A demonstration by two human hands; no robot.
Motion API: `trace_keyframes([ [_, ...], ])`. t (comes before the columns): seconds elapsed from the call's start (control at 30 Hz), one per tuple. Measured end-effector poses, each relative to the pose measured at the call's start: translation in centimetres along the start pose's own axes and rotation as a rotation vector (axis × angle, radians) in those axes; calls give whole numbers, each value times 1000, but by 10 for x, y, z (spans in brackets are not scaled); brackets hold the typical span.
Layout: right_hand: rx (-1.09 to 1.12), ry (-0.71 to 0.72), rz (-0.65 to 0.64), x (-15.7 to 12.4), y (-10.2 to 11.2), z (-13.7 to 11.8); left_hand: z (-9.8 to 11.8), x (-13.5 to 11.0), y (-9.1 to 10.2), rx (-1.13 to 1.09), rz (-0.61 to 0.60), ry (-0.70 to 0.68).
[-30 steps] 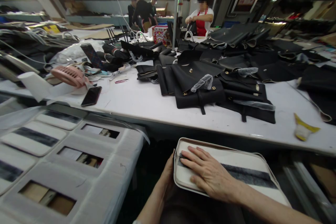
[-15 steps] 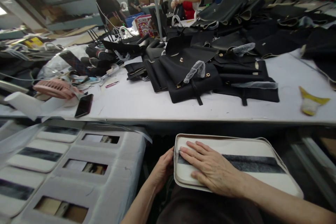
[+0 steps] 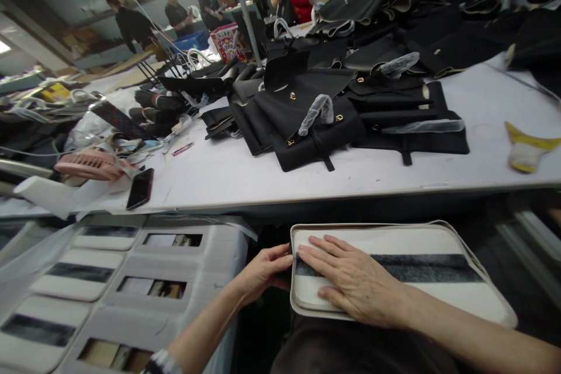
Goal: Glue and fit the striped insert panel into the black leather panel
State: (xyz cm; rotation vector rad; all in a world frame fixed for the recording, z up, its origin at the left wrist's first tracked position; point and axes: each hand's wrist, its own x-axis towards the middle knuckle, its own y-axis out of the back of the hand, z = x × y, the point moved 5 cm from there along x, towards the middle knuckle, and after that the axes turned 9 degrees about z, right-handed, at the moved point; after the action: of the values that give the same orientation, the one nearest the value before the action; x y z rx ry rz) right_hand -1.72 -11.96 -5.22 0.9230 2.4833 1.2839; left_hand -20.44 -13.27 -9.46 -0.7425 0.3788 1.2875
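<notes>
On my lap lies a white bag panel (image 3: 421, 295) with rounded corners, a thin raised rim and a dark stripe along its middle. My right hand (image 3: 357, 280) rests flat on its left part, fingers stretched out over the stripe and the white surface. At the panel's left edge is my left hand (image 3: 265, 272), its thumb and fingers closed on the rim; some fingertips are hidden behind the edge. Along the right side, a strip of the rim stands slightly away from the panel.
White table (image 3: 219, 172) ahead bears black leather bag pieces (image 3: 315, 123), a phone (image 3: 140, 188), a pink fan (image 3: 90, 165) and a yellow-edged piece (image 3: 526, 152). Left, similar striped panels (image 3: 74, 272) lie beside a grey slotted box (image 3: 193, 292). A person in a red apron (image 3: 300, 3) stands behind.
My left hand has shifted slightly up along the panel's left edge, and its wrist has swung left. My right hand stays flat in place. The camera view has tilted a little.
</notes>
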Motion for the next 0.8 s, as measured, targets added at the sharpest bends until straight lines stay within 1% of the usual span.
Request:
trace_keyframes([
  [0.1,-14,-28,0,-1,-1,2,7,-1,-2,54,-35,28],
  [0.23,-29,-7,11,-3,-2,1,10,-1,-3,103,-65,62],
  [0.37,-44,6,43,-5,-2,1,12,0,-4,120,-73,62],
  [0.57,12,24,58,-5,0,1,19,2,-8,159,-95,81],
  [0.67,28,19,38,0,-4,5,23,0,-6,200,-67,46],
  [0.73,-5,2,25,1,-3,9,22,-1,-9,267,-42,31],
  [0.77,-39,10,20,0,1,8,21,0,-13,311,-3,10],
  [0.8,-87,31,9,-3,7,7,19,5,-15,364,85,-8],
])
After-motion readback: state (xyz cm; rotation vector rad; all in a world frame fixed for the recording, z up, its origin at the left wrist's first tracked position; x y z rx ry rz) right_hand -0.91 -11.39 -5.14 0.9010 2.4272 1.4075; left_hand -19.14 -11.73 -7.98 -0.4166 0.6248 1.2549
